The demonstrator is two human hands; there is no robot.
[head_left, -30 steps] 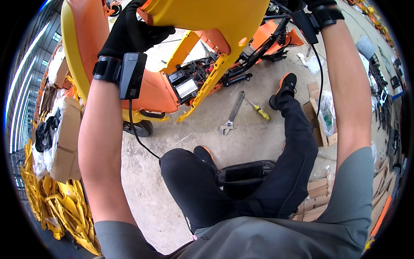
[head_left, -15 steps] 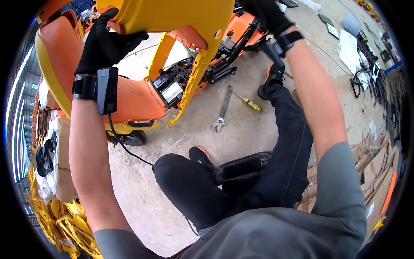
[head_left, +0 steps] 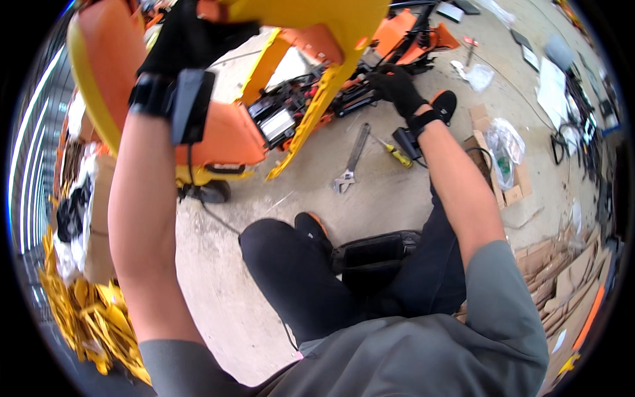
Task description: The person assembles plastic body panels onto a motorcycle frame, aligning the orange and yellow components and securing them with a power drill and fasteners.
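"Where's the yellow panel (head_left: pixel 311 16)?"

"At the far end, raised over the orange-and-yellow vehicle shell (head_left: pixel 221 135), its long edge slanting down toward the near side."

"And the hands?"

"The left hand (head_left: pixel 198 43) is against the panel's left part, thumb reaching right; it's blurred, so I can't tell how firmly it grips. The right hand (head_left: pixel 395 91) is curled beside the black frame parts (head_left: pixel 357 102), right of the panel. Whether it pinches anything, I can't tell."

"How far along is it?"

"Partway, I'd judge. The wiring (head_left: pixel 301 92) and the silver-topped box (head_left: pixel 276 124) lie uncovered, and the panel isn't seated flush over them. Whether any fastening joins it to the frame is hidden."

"Tools?"

"An adjustable wrench (head_left: pixel 354 157) and a yellow-handled screwdriver (head_left: pixel 398 155) lie on the floor (head_left: pixel 304 188), nearer, both unheld."
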